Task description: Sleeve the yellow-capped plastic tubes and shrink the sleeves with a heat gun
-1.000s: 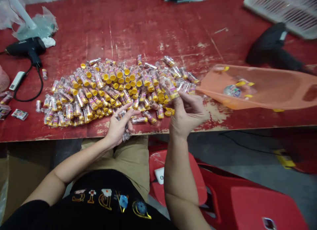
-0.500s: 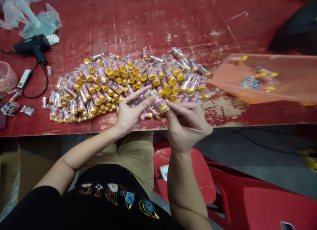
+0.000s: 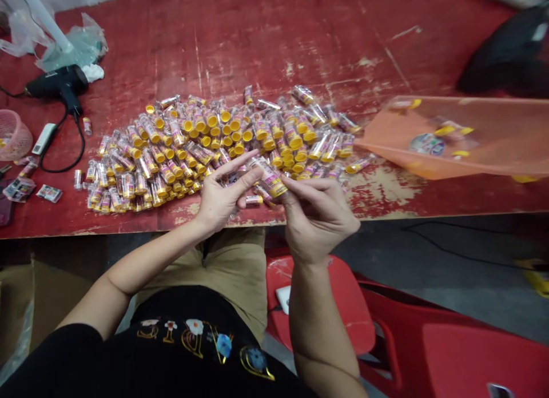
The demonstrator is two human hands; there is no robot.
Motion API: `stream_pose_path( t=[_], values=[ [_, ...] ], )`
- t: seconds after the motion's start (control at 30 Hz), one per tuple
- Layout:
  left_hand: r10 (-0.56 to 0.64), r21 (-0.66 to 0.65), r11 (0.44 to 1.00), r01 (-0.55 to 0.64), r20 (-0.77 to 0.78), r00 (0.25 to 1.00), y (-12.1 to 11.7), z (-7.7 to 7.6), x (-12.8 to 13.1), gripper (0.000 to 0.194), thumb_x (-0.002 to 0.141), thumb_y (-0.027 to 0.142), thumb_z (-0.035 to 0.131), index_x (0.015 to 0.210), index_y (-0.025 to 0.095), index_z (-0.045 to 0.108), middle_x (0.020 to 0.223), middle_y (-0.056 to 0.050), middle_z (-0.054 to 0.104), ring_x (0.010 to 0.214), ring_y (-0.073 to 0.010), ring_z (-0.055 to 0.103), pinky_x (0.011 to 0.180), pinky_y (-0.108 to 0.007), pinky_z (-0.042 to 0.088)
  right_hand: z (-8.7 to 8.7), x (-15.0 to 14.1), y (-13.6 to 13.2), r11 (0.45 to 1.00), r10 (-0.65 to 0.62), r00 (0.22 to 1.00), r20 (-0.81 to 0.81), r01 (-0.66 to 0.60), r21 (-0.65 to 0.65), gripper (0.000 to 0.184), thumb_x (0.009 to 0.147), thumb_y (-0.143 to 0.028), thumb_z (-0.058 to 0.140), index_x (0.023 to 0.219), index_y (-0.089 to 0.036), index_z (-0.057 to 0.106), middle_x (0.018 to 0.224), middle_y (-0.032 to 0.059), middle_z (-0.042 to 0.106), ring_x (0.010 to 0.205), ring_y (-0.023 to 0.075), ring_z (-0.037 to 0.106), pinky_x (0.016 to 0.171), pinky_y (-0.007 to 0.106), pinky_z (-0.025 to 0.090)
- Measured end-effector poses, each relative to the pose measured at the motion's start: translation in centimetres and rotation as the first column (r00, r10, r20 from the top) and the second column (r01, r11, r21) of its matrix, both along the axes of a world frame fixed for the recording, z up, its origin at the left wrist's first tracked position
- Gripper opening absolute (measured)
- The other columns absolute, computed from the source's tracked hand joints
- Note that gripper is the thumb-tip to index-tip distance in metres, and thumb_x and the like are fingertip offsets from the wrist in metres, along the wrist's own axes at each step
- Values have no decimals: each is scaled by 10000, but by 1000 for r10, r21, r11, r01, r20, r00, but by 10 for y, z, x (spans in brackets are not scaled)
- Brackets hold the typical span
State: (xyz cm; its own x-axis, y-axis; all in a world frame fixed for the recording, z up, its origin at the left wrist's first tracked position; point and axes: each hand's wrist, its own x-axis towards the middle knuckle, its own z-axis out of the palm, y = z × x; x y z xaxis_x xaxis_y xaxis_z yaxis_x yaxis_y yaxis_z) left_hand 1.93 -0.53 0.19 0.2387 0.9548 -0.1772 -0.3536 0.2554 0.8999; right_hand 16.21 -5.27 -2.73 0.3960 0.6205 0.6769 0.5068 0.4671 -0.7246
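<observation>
- We have one clear tube with a yellow end [image 3: 273, 179] between our two hands, above the near edge of the red desk [image 3: 257, 43], so we judge that work on this piece is under way and unfinished.
- Our right hand [image 3: 321, 218] has its thumb and index finger closed in a pinch on the yellow end.
- Our left hand [image 3: 221, 201] has its thumb at the clear end and its index finger stretched out; we cannot tell whether those fingers grip the tube, or what lies beneath them.
- A broad pile of similar tubes [image 3: 171, 158] covers the middle of the desk; we cannot tell which of them are finished and which are waiting.
- The orange tray [image 3: 501, 118], right of the pile, holds only a few yellow-ended pieces and a round item [image 3: 426, 144].
- Small printed packets [image 3: 49, 192] lie at the left, well apart from our hands.
</observation>
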Motion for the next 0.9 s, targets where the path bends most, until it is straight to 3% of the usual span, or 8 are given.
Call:
stream_pose_path(
  t=[0.17, 0.27, 0.37, 0.47, 0.6, 0.73, 0.83, 0.9],
  values=[
    [-14, -8, 1000, 14, -34, 999, 1, 1, 2, 529, 759, 469, 908, 1231, 262, 790, 537, 57, 581, 406, -49, 432, 418, -187, 297, 0, -3, -4, 999, -22, 1000, -9, 22, -26, 164, 877, -202, 787, 1022, -259, 838, 855, 23, 705, 755, 149, 677, 665, 301, 571],
    [1, -23, 1000, -1, -13, 1000, 2, 5, 4, 589, 775, 458, 900, 1310, 275, 737, 757, 16, 733, 428, -41, 488, 426, -182, 327, -12, 5, 1, 996, -75, 995, -71, 72, -42, 145, 876, -254, 794, 1015, -243, 834, 875, 26, 691, 751, 148, 681, 641, 294, 579],
    [33, -84, 996, -32, 17, 999, 2, 6, 3, 634, 816, 467, 863, 1373, 239, 666, 1032, -52, 794, 441, -20, 517, 413, -168, 338, -37, 36, 27, 973, -233, 956, -178, 228, -48, 194, 886, -322, 766, 1038, -214, 819, 934, 27, 657, 653, 116, 644, 599, 292, 568],
    [58, -171, 984, -48, 57, 997, -1, -1, 2, 609, 867, 445, 806, 1382, 180, 617, 1085, -87, 793, 471, -33, 563, 409, -155, 367, -66, 78, 68, 920, -391, 894, -219, 385, -71, 245, 899, -343, 699, 1035, -166, 799, 944, 39, 607, 655, 116, 603, 599, 305, 561],
    [50, -301, 954, -15, 109, 993, -9, -11, -1, 535, 944, 362, 706, 1405, 144, 546, 1055, -108, 801, 568, -111, 677, 439, -181, 470, -86, 116, 103, 910, -390, 917, -86, 370, -185, 231, 831, -248, 731, 1012, -117, 788, 918, 52, 618, 753, 138, 606, 669, 300, 553],
    [73, -357, 932, -62, 17, 997, -18, -15, -18, 454, 922, 349, 758, 1277, 130, 578, 1004, -113, 806, 638, -146, 731, 482, -199, 550, -74, 165, 104, 864, -354, 920, 167, 391, -318, 354, 829, -130, 708, 1180, -100, 742, 1044, 92, 684, 773, 124, 625, 780, 316, 559],
    [66, -405, 908, -108, -116, 991, -24, -18, -36, 441, 819, 410, 869, 1099, 149, 650, 934, -80, 804, 596, -139, 723, 417, -170, 502, -44, 224, 107, 764, -498, 822, 277, 567, -307, 130, 906, -159, 681, 986, -80, 745, 946, 99, 685, 894, 176, 656, 895, 363, 547],
    [50, -447, 887, -118, -161, 986, -26, -21, -46, 437, 739, 428, 928, 967, 147, 683, 873, -60, 794, 583, -130, 712, 389, -152, 470, -19, 259, 115, 780, -485, 821, 301, 561, -275, 190, 968, -286, 685, 1031, -111, 723, 1041, 100, 695, 993, 204, 674, 921, 379, 567]
  ],
)
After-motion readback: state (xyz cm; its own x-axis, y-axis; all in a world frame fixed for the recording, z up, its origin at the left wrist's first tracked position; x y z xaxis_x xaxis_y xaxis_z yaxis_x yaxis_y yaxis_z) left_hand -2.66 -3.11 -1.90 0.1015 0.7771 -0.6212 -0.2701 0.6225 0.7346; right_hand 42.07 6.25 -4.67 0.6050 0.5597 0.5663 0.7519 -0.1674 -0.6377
